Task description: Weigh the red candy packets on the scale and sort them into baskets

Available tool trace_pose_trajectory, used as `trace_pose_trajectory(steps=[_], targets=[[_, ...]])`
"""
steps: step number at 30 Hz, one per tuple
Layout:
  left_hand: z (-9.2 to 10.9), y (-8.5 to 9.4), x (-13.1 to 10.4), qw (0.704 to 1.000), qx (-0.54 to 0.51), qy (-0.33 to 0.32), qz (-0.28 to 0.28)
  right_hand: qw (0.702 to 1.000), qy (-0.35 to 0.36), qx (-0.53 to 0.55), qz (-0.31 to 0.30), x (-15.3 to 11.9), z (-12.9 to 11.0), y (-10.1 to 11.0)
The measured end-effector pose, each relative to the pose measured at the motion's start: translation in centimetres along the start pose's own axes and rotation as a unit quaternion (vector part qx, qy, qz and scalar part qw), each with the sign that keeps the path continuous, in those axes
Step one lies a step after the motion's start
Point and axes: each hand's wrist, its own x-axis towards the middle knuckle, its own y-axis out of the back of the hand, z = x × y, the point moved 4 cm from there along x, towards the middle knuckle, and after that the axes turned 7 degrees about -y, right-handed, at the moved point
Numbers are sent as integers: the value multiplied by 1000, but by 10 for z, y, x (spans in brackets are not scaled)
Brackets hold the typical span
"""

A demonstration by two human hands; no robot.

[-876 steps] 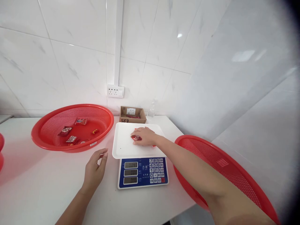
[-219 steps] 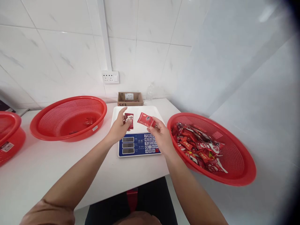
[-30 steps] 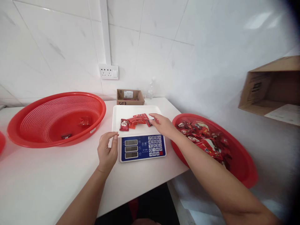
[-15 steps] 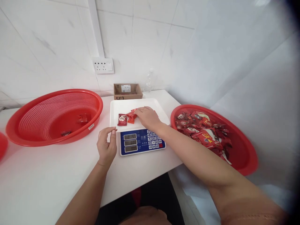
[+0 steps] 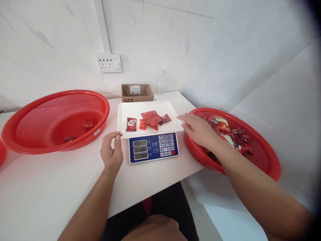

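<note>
Several small red packets (image 5: 151, 118) lie in a loose pile on the white tray of a digital scale (image 5: 163, 106). One dark red packet (image 5: 131, 124) with a pale label rests apart on the tray's left side. My left hand (image 5: 112, 152) is at the tray's front left corner, thumb and forefinger apart, holding nothing. To the right of the tray, my right hand (image 5: 197, 129) is over the near left rim of a red basket (image 5: 272, 160), fingers stretched and nothing in them. Many red packets (image 5: 237, 137) fill that basket, partly hidden by my hand and forearm.
Left of the scale stands another red mesh basket (image 5: 32, 117) with a few packets (image 5: 89, 122) in it. Behind the scale are an open cardboard box (image 5: 137, 97) and a clear plastic bottle (image 5: 161, 81) by the tiled wall. A wall socket (image 5: 109, 63) is above.
My right hand has let go of the packets on the tray and moved right to the basket. The pile now shows uncovered. My left hand has stayed by the tray corner.
</note>
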Motion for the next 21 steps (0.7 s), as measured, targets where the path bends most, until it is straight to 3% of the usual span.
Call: trace_pose_trajectory(steps=[4,11,21], targets=[[-2,0,0,1000,-13,17,12,998,-63,-12,-23,-32,29,11],[-4,-2,0,999,-31,27,24,989,-117,-49,-79,-66,69,7],[-4,-2,1,999,-19,25,17,990,-112,-60,-61,-68,79,4]])
